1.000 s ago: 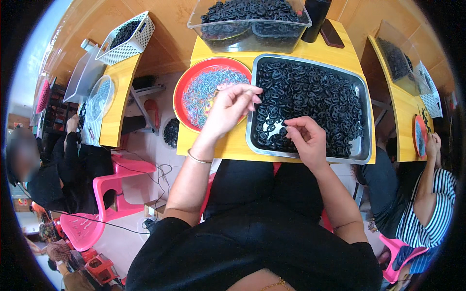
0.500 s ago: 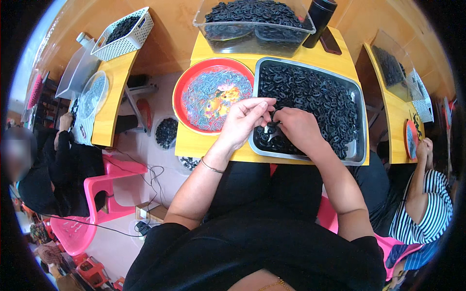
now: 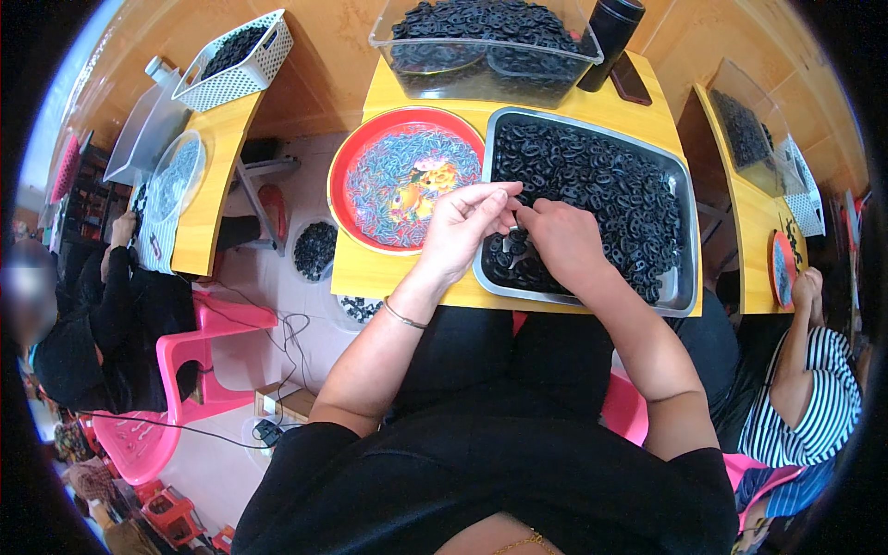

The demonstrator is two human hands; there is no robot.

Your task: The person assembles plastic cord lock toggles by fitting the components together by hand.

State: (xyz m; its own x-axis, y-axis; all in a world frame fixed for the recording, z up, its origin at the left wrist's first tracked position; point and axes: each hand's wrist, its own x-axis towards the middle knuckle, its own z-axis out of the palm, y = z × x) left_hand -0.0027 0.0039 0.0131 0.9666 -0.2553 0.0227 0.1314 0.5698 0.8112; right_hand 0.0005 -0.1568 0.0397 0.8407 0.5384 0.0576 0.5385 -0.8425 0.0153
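My left hand [image 3: 465,225] and my right hand [image 3: 563,242] meet fingertip to fingertip over the near left part of a metal tray [image 3: 688,199]. The thumb and fingers of each hand are pinched together; what they hold is too small and covered to make out. Loose black ring-like pieces [image 3: 592,171] fill the tray, and some lie just under my fingers. Left of the tray, close to my left hand, sits a red round dish [image 3: 343,176]. Thin, silvery pin-like pieces [image 3: 384,171] are spread over its flower-patterned bottom.
Behind the tray stands a clear plastic bin [image 3: 490,88] heaped with black pieces, beside a black cylinder [image 3: 610,42] and a phone [image 3: 631,81]. Tubs of small pieces [image 3: 316,250] rest on the floor at left. Co-workers sit at yellow tables [image 3: 215,203] on both sides.
My right hand has shifted slightly left and up, its fingers closer to my left fingertips. The left hand stays almost in place.
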